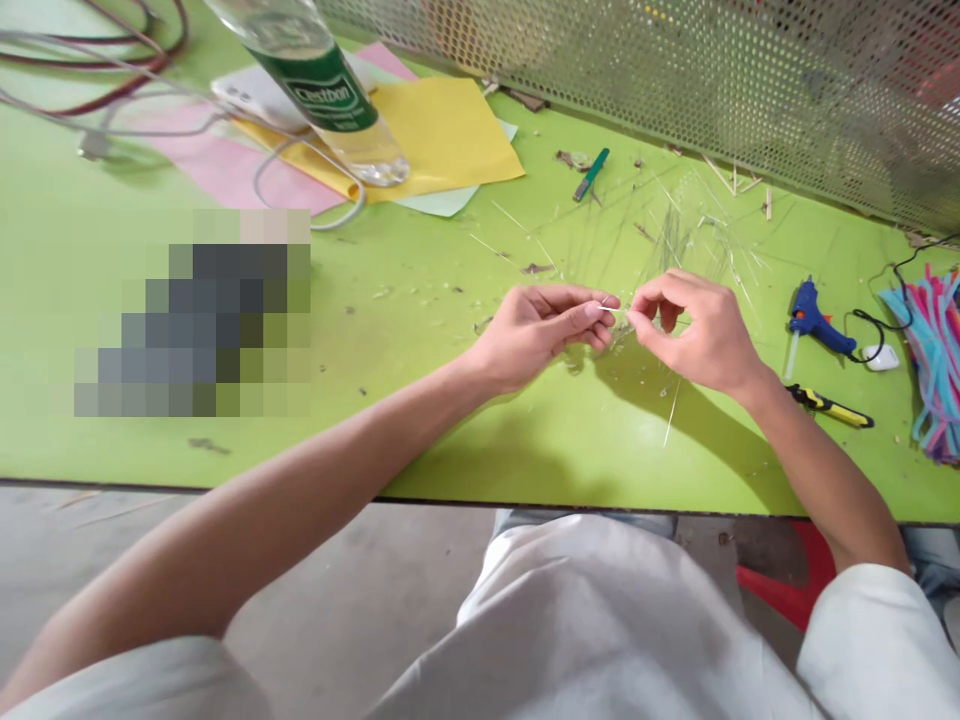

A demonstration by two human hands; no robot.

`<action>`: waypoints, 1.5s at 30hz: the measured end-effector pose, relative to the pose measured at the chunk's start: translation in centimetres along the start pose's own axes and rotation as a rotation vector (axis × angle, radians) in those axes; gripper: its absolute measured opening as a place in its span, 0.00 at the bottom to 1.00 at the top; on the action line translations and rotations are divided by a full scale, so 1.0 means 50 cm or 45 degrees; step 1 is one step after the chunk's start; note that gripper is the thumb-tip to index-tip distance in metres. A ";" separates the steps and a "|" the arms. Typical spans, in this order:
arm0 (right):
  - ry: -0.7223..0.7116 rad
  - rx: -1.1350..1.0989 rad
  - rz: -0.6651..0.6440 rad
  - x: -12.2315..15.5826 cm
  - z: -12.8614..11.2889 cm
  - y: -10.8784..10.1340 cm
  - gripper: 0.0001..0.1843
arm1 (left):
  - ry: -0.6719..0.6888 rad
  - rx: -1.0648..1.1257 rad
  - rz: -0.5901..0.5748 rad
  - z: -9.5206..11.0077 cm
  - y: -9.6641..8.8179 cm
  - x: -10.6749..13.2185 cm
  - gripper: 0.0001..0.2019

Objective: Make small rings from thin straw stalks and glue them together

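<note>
My left hand (551, 328) is over the green table, thumb and fingers pinched on a short, thin white piece (609, 309) whose material I cannot make out. The piece points to the right, toward my right hand (694, 325). There the thumb and index finger are pressed together close by its end; whatever lies between them is too small to name. Just beyond my right hand lies a loose spread of thin wires (675, 240). One more thin wire (672, 415) lies on the table below that hand.
Right of my hands are a blue glue gun (817, 318), a yellow-black cutter (832, 406), a small white case (880, 357) and colourful pipe cleaners (937, 350). A green-handled tool (592, 175), a water bottle (322, 95) and yellow paper (450, 135) lie farther back, before a perforated metal screen (675, 90).
</note>
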State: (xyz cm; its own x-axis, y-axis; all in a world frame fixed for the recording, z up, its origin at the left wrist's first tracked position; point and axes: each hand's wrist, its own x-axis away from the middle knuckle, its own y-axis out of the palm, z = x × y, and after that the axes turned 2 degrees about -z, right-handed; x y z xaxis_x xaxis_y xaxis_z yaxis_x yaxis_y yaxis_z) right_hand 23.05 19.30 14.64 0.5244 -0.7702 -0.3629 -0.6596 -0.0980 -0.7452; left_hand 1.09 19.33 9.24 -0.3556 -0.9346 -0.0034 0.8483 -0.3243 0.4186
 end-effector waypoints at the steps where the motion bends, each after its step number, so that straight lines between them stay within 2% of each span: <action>1: -0.014 0.015 0.018 0.000 0.002 0.002 0.05 | 0.014 -0.004 -0.002 -0.001 0.000 0.001 0.22; 6: -0.059 0.058 0.086 0.003 0.016 0.011 0.01 | 0.085 -0.100 -0.021 -0.003 -0.002 0.004 0.20; 13: -0.118 0.075 0.131 0.007 0.021 0.025 0.02 | 0.061 -0.230 0.015 0.001 0.000 0.008 0.21; 16: -0.076 0.053 0.080 0.005 0.017 0.021 0.03 | 0.074 -0.237 0.071 0.002 0.002 0.009 0.19; 20: 0.058 -0.054 -0.010 0.000 0.013 -0.004 0.10 | 0.064 -0.270 0.115 0.006 0.004 0.010 0.17; 24: 0.104 -0.163 -0.112 -0.004 0.016 -0.038 0.09 | 0.058 -0.309 0.112 0.009 0.007 0.011 0.17; 29: 0.156 -0.230 -0.239 -0.003 0.023 -0.058 0.12 | 0.068 -0.326 0.136 0.010 0.008 0.011 0.17; 33: 0.145 -0.132 -0.220 -0.003 0.026 -0.058 0.06 | 0.062 -0.326 0.127 0.009 0.009 0.013 0.16; 45: 0.069 -0.006 -0.167 -0.006 0.024 -0.048 0.06 | 0.080 -0.361 0.095 0.013 0.008 0.014 0.15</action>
State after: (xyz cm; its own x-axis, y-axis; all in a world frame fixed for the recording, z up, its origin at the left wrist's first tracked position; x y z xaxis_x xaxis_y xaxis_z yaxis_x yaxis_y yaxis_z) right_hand 25.11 20.50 15.85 0.5764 -0.7837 -0.2316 -0.5898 -0.2028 -0.7817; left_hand 0.90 18.66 10.00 -0.2705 -0.9618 -0.0423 0.9501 -0.2738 0.1492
